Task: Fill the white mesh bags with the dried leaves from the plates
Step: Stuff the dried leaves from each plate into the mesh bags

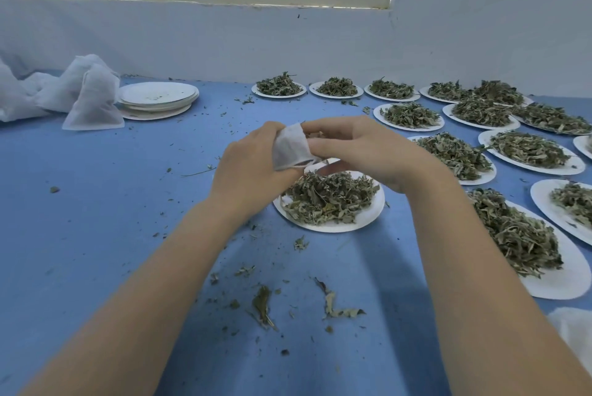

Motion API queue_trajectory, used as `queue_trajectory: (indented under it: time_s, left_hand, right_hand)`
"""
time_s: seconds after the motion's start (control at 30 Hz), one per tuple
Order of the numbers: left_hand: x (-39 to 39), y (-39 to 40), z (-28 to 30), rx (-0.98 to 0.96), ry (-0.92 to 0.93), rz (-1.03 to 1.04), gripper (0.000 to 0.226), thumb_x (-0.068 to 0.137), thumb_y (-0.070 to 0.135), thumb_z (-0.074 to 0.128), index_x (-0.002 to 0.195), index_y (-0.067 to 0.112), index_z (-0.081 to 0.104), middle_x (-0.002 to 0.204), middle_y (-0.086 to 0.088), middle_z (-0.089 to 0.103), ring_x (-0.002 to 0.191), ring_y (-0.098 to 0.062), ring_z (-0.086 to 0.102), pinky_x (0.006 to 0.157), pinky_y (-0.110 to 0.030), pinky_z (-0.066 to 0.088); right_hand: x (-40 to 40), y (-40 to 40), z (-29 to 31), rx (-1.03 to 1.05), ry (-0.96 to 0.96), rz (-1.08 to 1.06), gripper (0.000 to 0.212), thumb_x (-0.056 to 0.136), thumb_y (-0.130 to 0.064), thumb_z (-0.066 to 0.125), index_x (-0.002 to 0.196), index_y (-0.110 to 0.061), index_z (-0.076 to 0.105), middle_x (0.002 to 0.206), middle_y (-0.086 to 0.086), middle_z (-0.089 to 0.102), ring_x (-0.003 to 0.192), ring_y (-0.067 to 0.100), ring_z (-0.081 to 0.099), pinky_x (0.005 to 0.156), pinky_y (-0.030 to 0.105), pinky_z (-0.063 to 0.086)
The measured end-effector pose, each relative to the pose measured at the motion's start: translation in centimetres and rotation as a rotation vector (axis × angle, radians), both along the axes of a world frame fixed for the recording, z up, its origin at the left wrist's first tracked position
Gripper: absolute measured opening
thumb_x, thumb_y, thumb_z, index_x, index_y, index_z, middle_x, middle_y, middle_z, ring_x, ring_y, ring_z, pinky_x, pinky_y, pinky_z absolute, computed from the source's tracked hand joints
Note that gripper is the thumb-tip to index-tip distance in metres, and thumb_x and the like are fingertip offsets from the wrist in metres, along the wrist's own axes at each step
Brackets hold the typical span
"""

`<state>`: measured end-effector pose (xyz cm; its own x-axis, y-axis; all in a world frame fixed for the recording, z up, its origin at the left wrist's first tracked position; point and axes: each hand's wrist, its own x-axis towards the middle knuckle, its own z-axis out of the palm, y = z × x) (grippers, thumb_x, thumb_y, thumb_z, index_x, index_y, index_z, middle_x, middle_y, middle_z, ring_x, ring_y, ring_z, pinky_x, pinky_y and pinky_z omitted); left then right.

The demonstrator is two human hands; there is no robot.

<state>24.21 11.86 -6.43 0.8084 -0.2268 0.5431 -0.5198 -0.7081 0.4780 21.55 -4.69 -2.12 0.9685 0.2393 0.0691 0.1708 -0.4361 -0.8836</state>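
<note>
Scattered leaf crumbs (336, 306) litter the worktop (96, 203). One mesh bag (291, 147) is held in both hands' (253, 165) (368, 152) curled grip; many heaped plates (339, 203) remain unemptied.

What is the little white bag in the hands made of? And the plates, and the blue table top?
The white bag looks like thin mesh fabric: soft, creased, slightly see-through. Both the left hand and the right hand hold it. The plate beneath looks like paper or thin foam: matte white, very flat, thin-edged; I cannot tell which. The table cover seems to be smooth blue cloth or plastic sheet.
</note>
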Motion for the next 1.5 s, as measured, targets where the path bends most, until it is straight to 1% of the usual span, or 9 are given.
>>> queue_trajectory:
  time_s: [0.23,0.5,0.67,0.8,0.93,1.03,1.17,1.3,1.5]
  left_hand:
    - [0.0,0.2,-0.1,0.152,-0.050,-0.003,0.051,0.078,0.037,0.070,0.120,0.016,0.050,0.105,0.000,0.061,0.092,-0.022,0.056,0.076,-0.033,0.040]
    - [-0.3,-0.1,0.0,-0.091,0.039,-0.033,0.048,0.070,0.040,0.076,0.111,0.026,0.055,0.099,0.003,0.061,0.088,-0.017,0.057,0.075,-0.036,0.050]
    - [-0.2,-0.1,-0.2,-0.152,0.092,-0.037,0.046,0.069,0.051,0.071,0.106,0.029,0.054,0.090,0.014,0.058,0.083,-0.006,0.055,0.067,-0.021,0.048]
    - [-0.1,0.1,0.1,-0.265,0.170,-0.013,0.031,0.069,0.055,0.068,0.088,0.036,0.053,0.077,0.020,0.055,0.070,0.019,0.049,0.051,-0.002,0.036]
    - [0.0,0.1,0.3,-0.325,0.226,-0.023,0.030,0.069,0.054,0.069,0.089,0.034,0.059,0.080,0.017,0.059,0.069,0.019,0.049,0.051,-0.001,0.035]
    - [-0.2,0.2,0.5,-0.243,0.180,-0.026,0.031,0.069,0.052,0.070,0.092,0.035,0.056,0.080,0.018,0.058,0.073,0.013,0.052,0.053,-0.006,0.038]
    - [-0.5,-0.1,0.7,-0.043,0.035,-0.036,0.040,0.073,0.047,0.068,0.104,0.025,0.058,0.085,0.010,0.058,0.083,-0.015,0.055,0.066,-0.028,0.042]
    - [-0.6,0.0,0.9,-0.080,0.045,-0.033,0.049,0.070,0.041,0.073,0.112,0.024,0.054,0.099,0.004,0.062,0.092,-0.020,0.057,0.077,-0.036,0.048]
    - [-0.7,0.3,1.2,-0.117,0.052,-0.082,0.050,0.069,0.039,0.075,0.112,0.025,0.053,0.098,0.006,0.061,0.089,-0.016,0.058,0.076,-0.037,0.051]
  right_hand:
    - [-0.1,0.1,0.4,-0.146,-0.205,-0.184,0.019,0.076,-0.015,0.072,0.095,-0.019,0.073,0.084,0.007,0.073,0.082,0.024,0.068,0.083,0.044,0.054]
    - [-0.1,0.2,0.7,-0.333,-0.274,-0.146,0.018,0.077,-0.015,0.072,0.092,-0.022,0.075,0.054,-0.007,0.051,0.042,0.002,0.035,0.043,0.010,0.028]
    - [0.1,0.5,0.5,-0.299,-0.275,-0.068,0.013,0.084,-0.023,0.069,0.094,-0.021,0.076,0.058,0.000,0.048,0.050,0.005,0.031,0.048,0.018,0.028]
    - [0.0,-0.2,0.4,-0.170,-0.265,-0.108,0.013,0.083,-0.028,0.070,0.095,-0.032,0.074,0.090,-0.003,0.074,0.091,0.015,0.066,0.083,0.032,0.052]
    - [-0.1,-0.5,0.7,-0.179,-0.289,-0.110,0.015,0.080,-0.025,0.073,0.094,-0.029,0.075,0.087,-0.013,0.073,0.089,0.004,0.065,0.079,0.020,0.051]
    - [-0.2,0.2,1.1,-0.287,-0.321,-0.086,0.016,0.082,-0.019,0.071,0.088,-0.033,0.074,0.087,0.008,0.072,0.085,0.024,0.064,0.080,0.034,0.051]
    - [0.0,1.4,1.1,-0.448,-0.414,-0.070,0.022,0.085,-0.011,0.063,0.092,-0.029,0.075,0.064,0.000,0.059,0.052,0.009,0.039,0.050,0.015,0.033]
    - [-0.3,2.0,0.9,-0.337,-0.398,-0.062,0.019,0.079,-0.012,0.069,0.097,-0.019,0.074,0.081,-0.003,0.071,0.075,0.007,0.064,0.070,0.020,0.050]
    - [-0.8,1.1,1.4,-0.127,-0.210,0.101,0.029,0.086,-0.004,0.063,0.109,-0.021,0.069,0.103,-0.005,0.072,0.096,0.004,0.066,0.087,0.022,0.052]
